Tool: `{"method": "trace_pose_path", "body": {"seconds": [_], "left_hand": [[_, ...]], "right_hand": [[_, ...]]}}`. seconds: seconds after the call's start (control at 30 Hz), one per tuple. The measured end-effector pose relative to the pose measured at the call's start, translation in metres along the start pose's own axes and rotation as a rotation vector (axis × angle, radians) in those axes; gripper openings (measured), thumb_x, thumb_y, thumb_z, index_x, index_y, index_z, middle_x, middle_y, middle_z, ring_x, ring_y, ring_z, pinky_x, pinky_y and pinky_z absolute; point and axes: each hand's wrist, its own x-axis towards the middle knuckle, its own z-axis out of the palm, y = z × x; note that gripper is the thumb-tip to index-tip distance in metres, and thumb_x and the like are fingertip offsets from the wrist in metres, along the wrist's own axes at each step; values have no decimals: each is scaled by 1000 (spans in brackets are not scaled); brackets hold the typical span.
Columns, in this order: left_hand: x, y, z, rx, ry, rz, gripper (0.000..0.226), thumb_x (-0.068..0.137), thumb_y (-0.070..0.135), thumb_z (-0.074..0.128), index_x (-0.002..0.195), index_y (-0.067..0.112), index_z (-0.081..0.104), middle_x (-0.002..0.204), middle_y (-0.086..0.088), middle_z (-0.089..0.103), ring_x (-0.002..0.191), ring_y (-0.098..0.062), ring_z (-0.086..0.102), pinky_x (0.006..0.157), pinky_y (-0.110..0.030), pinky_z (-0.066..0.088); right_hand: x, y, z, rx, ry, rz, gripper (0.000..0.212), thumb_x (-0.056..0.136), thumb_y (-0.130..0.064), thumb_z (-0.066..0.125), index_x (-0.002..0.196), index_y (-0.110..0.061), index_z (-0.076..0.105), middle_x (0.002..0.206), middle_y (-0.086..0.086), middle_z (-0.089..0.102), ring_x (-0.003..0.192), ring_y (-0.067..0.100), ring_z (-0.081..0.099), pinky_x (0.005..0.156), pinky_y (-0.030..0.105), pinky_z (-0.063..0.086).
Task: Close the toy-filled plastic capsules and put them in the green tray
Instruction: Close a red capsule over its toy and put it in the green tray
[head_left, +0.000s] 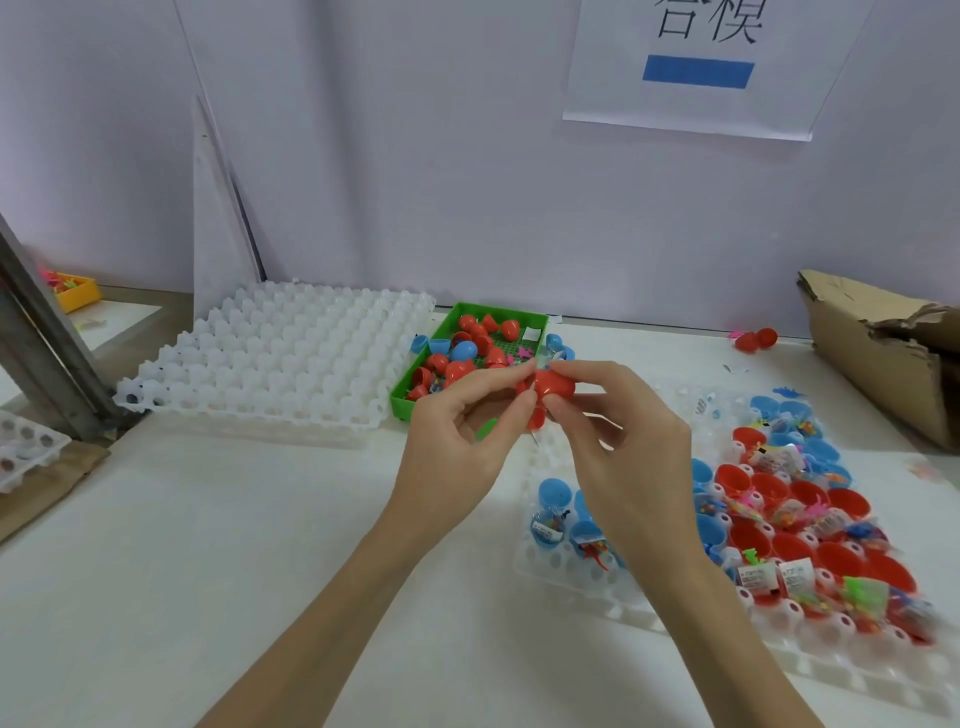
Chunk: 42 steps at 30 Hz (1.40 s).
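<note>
At frame centre, the left hand and right hand pinch a red capsule; uneven pressure could pop its halves apart, spilling the toy.

The red plastic capsule is partly covered by the fingers of both hands, so its seam cannot be judged. A green scrap behind the left hand is unidentifiable. The right arm hides part of the clear holed tray. The torn cardboard box and white printed sign are cropped. The toys in the filled halves blur.
</note>
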Motion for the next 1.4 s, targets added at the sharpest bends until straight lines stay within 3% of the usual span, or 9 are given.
{"method": "trace_pose_path", "body": {"seconds": [0.17, 0.33, 0.5, 0.63, 0.83, 0.93, 1.07, 1.2, 1.4], "left_hand": [[0, 0, 2, 77, 17, 105, 33, 92, -1, 75, 122, 11, 74, 112, 1, 76, 100, -16, 75, 90, -21, 58], [0, 6, 0, -12, 25, 83, 30, 91, 3, 77, 119, 13, 76, 108, 8, 76, 100, -11, 74, 85, -16, 58], [2, 13, -1, -163, 69, -31, 44, 84, 1, 83, 124, 17, 74, 108, 2, 80, 94, -11, 75, 83, -19, 59], [0, 15, 2, -278, 96, -92, 34, 78, 9, 85, 108, 25, 82, 106, 1, 81, 105, -13, 76, 86, -17, 58], [1, 18, 1, -201, 105, -112, 32, 80, 26, 82, 111, 33, 81, 107, 5, 81, 97, -10, 76, 82, -16, 58], [-3, 20, 7, -253, 112, -84, 31, 82, 19, 81, 111, 29, 81, 107, 4, 81, 100, -11, 77, 86, -16, 58], [-5, 20, 13, -278, 173, -89, 28, 79, 18, 84, 107, 20, 80, 102, 1, 81, 100, -13, 77, 84, -17, 59], [-5, 20, 12, -267, 209, -121, 24, 83, 8, 85, 104, 19, 82, 100, 1, 82, 98, -14, 78, 84, -17, 59], [-10, 21, 19, -213, 194, -150, 22, 81, 11, 88, 99, 22, 83, 93, 1, 82, 92, -15, 79, 83, -17, 59]], "right_hand": [[4, 0, -6, 176, -40, 101, 23, 96, -5, 68, 116, -14, 72, 111, -3, 73, 97, 17, 73, 82, 25, 60], [6, -4, -8, 323, -92, 148, 24, 98, -2, 63, 118, -13, 72, 111, -1, 74, 101, 17, 73, 84, 25, 60], [4, -9, -8, 286, -121, 70, 31, 97, 4, 63, 118, -17, 71, 114, 1, 73, 99, 13, 73, 82, 20, 58], [3, -9, -6, 262, -93, 23, 34, 96, 6, 62, 120, -18, 69, 118, 6, 69, 99, 13, 72, 83, 18, 57], [1, -12, -2, 310, -34, 61, 28, 97, -3, 63, 123, -12, 71, 118, 10, 66, 97, 14, 74, 83, 19, 58], [-1, -12, 1, 214, 1, 18, 35, 98, -6, 62, 132, -12, 66, 114, 7, 66, 98, 19, 72, 84, 21, 57], [-5, -12, 6, 92, 95, -43, 38, 97, -2, 63, 134, -9, 64, 113, 1, 70, 100, 12, 71, 87, 21, 57], [-7, -8, 12, -110, -3, -135, 49, 93, 1, 67, 140, -4, 57, 122, 4, 61, 102, 15, 66, 91, 26, 56], [-6, -2, 11, -361, 92, -214, 41, 87, -1, 75, 127, 2, 65, 110, 10, 66, 90, 18, 65, 88, 13, 49]]}}
